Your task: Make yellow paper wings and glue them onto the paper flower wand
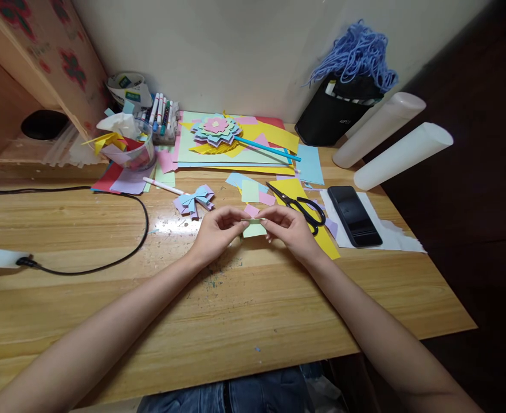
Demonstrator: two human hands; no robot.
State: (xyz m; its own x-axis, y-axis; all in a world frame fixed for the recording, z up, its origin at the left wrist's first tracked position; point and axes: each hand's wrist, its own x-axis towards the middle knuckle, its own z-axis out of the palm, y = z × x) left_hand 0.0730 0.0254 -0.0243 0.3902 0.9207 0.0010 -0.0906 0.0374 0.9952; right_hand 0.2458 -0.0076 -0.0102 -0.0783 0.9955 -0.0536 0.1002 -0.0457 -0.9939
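Between both hands, over the middle of the table, is a small light green piece of paper (254, 229) with a crease or edge along its top. My left hand (220, 230) pinches its left side between thumb and forefinger. The right side is pinched by my right hand (289, 228) in the same way. Black-handled scissors (306, 207) lie just beyond my right hand on a yellow paper sheet (328, 245). Past my left hand rests a blue and purple paper bow (195, 201), beside a white pen (163, 185). Small pink and green paper pieces (250, 191) lie behind the hands.
A layered paper flower (216, 131) with a blue stem lies on stacked coloured sheets (239, 160). At right are a phone (355, 217), two white rolls (403, 155) and a black pen bag (332, 115). A scrap tub (130, 155) and black cable (146, 223) are at left.
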